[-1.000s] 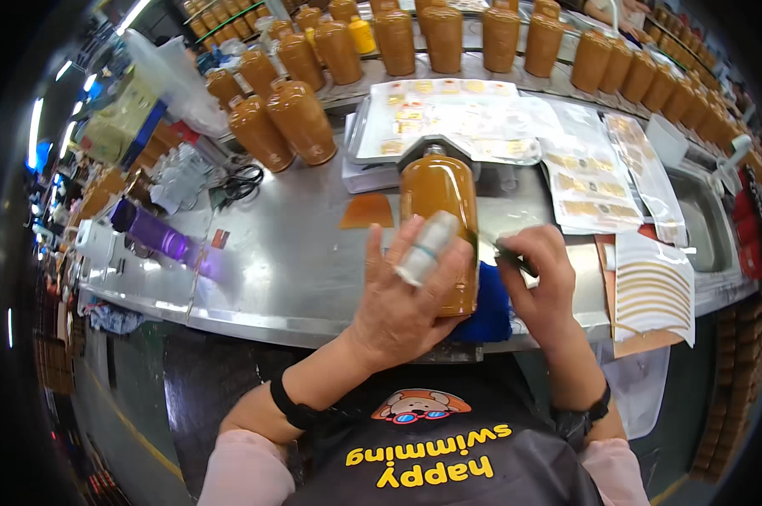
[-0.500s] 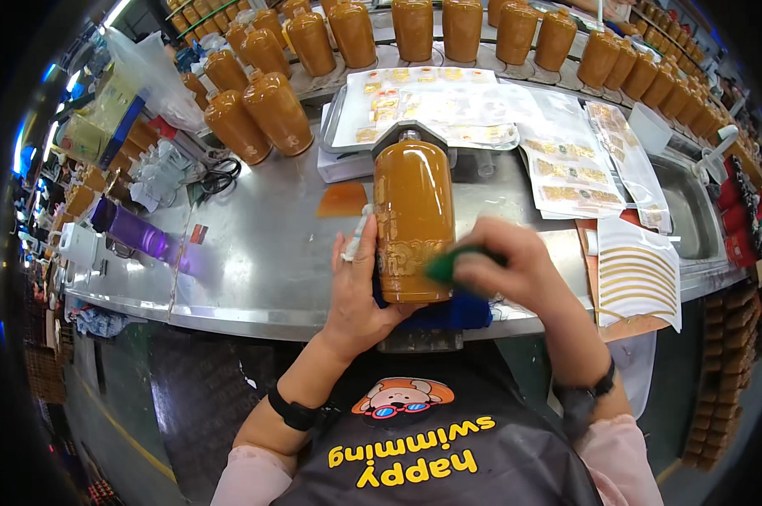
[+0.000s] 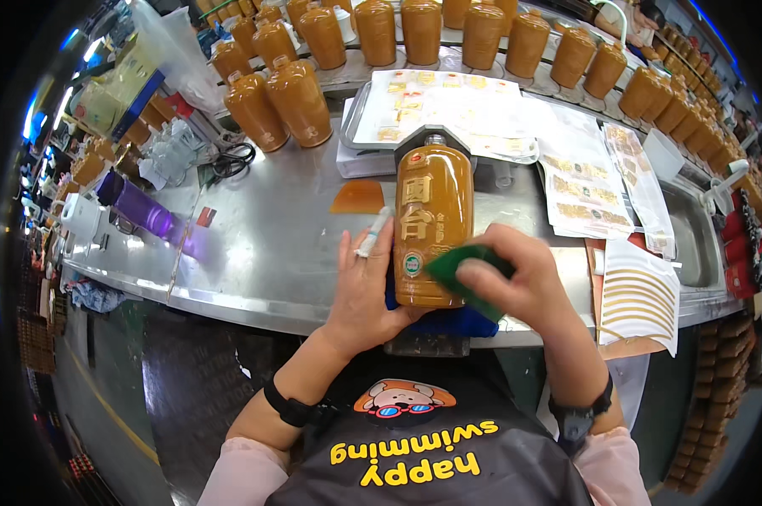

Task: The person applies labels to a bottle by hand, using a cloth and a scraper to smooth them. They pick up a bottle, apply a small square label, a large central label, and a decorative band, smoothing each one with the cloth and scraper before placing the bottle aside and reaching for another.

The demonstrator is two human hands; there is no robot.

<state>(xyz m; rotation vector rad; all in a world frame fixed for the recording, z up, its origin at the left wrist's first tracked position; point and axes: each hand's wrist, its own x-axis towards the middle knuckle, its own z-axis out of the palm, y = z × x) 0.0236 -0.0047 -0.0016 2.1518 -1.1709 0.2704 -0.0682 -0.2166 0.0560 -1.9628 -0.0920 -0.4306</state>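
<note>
Pinching a green scraper (image 3: 458,266) in the right hand (image 3: 520,274), left hand (image 3: 360,291) gripping the brown bottle (image 3: 436,198) low down, so it's sitting between both. Orange sheet (image 3: 357,197) just past the left, other bottles (image 3: 423,34) way beyond.

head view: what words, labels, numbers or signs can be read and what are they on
I won't copy the wording.
Brown bottle: large gold characters, legible; smaller ones too small.
Black apron: yellow lettering, legible, upside down.
White sheets: gold print, too small to read.
</note>
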